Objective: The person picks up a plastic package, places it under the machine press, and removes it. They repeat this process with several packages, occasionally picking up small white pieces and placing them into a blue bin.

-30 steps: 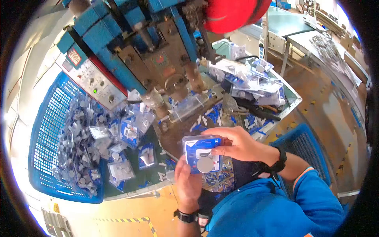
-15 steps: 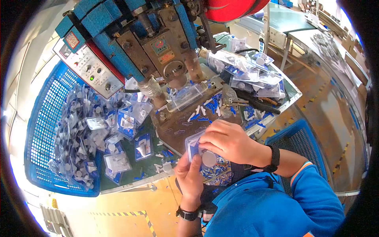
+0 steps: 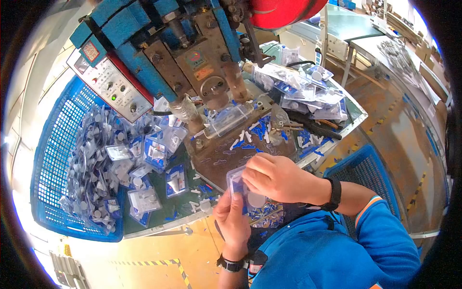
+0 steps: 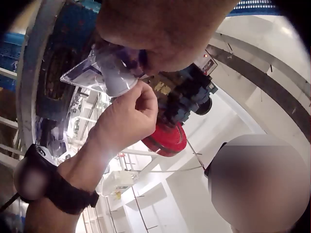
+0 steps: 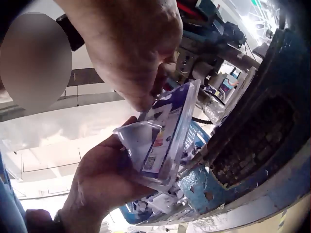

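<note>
A clear blister pack (image 3: 235, 179) with a blue and white printed card and a round, cup-like bulge is held in front of the person's body. My left hand (image 3: 233, 222) grips its lower left side, thumb over the front. Curled over the card's face, my right hand (image 3: 284, 180) pinches at the pack's upper part with its fingertips; the hand hides much of the card. In the right wrist view the pack (image 5: 167, 141) is tilted, its bulge towards the left palm. What the right fingertips pinch there is hidden.
A blue press machine (image 3: 192, 62) stands ahead, with blue and white offcuts (image 3: 257, 132) on its bed. At left a blue basket (image 3: 48, 159) is heaped with similar packs. More packs (image 3: 313, 94) are piled at right, above another blue basket (image 3: 363, 168).
My right hand has moved from the pack's right edge to over its face, and its fingers have curled. The pack has turned and tilted. My left thumb has come onto its front.
</note>
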`<state>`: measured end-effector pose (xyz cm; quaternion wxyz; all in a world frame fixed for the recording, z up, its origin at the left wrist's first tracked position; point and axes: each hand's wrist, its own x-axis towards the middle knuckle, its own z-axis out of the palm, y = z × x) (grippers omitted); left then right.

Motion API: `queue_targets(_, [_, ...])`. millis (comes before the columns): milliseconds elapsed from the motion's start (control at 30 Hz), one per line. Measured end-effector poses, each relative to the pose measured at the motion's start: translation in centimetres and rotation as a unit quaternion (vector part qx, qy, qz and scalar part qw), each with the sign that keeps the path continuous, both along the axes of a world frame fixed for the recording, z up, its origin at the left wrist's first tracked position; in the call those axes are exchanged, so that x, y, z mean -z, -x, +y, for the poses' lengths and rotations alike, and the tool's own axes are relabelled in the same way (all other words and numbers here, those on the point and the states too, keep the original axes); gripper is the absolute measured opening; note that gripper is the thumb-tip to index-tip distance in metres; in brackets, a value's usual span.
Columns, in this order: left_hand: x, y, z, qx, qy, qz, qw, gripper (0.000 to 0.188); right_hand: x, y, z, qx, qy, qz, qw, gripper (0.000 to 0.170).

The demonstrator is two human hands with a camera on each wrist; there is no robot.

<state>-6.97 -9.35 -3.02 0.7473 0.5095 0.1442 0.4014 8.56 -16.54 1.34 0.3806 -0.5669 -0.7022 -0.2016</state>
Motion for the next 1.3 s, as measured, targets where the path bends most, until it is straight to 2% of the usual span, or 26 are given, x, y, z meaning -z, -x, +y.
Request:
queue_targets(67, [-0.2, 0.2, -0.6, -0.018, 0.015, 0.021, 1.000, 0.026, -0.3, -0.3, -0.1, -0.026, 0.018, -0.006, 0.999, 0.014])
queue_targets(167, [0.7, 0.0, -1.1, -0.012, 0.085, -0.032, 0.996, 0.025, 0.1, -0.7, 0.0, -0.046, 0.045, -0.014, 0.998, 0.014])
queue_targets(267, [0.6, -0.1, -1.3, -0.040, 0.082, 0.010, 0.996, 0.025, -0.2, -0.7, 0.0, -0.051, 0.063, 0.001, 0.997, 0.016])
queue_targets(367, [0.6, -0.3, -1.3, -0.069, 0.025, 0.074, 0.995, 0.026, 0.3, -0.3, 0.3, -0.041, 0.052, 0.041, 0.997, 0.017])
queue_targets(467, [-0.3, -0.9, -1.9, -0.080, 0.034, 0.050, 0.995, 0.030, 1.0, -0.4, 0.6, -0.034, 0.034, 0.068, 0.996, 0.017])
queue_targets(667, [0.0, -0.8, -1.1, -0.089, 0.026, 0.054, 0.994, 0.027, 0.3, 0.1, 0.2, -0.031, 0.033, 0.104, 0.994, 0.022])
queue_targets(700, [-0.6, -1.0, -1.0, -0.081, 0.066, 0.005, 0.995, 0.027, -0.1, 0.2, 0.3, -0.027, 0.020, 0.107, 0.994, 0.024])
queue_targets(833, [-1.2, -0.1, -0.9, -0.055, 0.043, -0.014, 0.997, 0.028, -0.7, -1.1, -0.2, -0.051, 0.005, 0.168, 0.984, 0.025])
queue_targets(1033, [-1.8, -0.2, -1.3, -0.072, 0.015, -0.016, 0.997, 0.030, -1.4, -0.9, -0.5, -0.030, -0.046, 0.048, 0.997, 0.020])
queue_targets(1300, [-1.7, 0.4, -1.9, -0.093, -0.005, -0.006, 0.996, 0.028, -1.6, -0.3, -0.3, -0.038, -0.003, -0.019, 0.999, 0.016])
